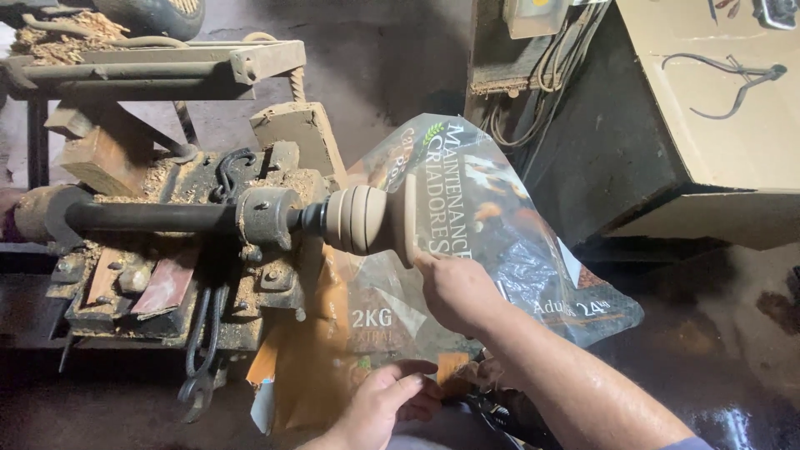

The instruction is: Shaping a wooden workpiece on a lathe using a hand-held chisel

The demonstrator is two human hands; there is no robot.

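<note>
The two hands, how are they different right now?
The right hand is raised, fingertips touching the flat end of the ribbed, beige turned wooden piece on the dusty lathe. The left hand sits lower, fingers spread, resting near the shiny printed plastic bag. Both are bare.

So the piece on the lathe is a turned wooden workpiece (367,218), pale tan, sort of bulb-shaped with a few shallow grooves ringing the fat middle. It flares out into a flat disc at the right end, and that disc's edge is where the right hand (454,292) touches it. It sits horizontal, its narrow neck at the left end going into the dark metal spindle. Surface looks smooth and matte, no bark or rough spots that I can make out from this angle.
</note>
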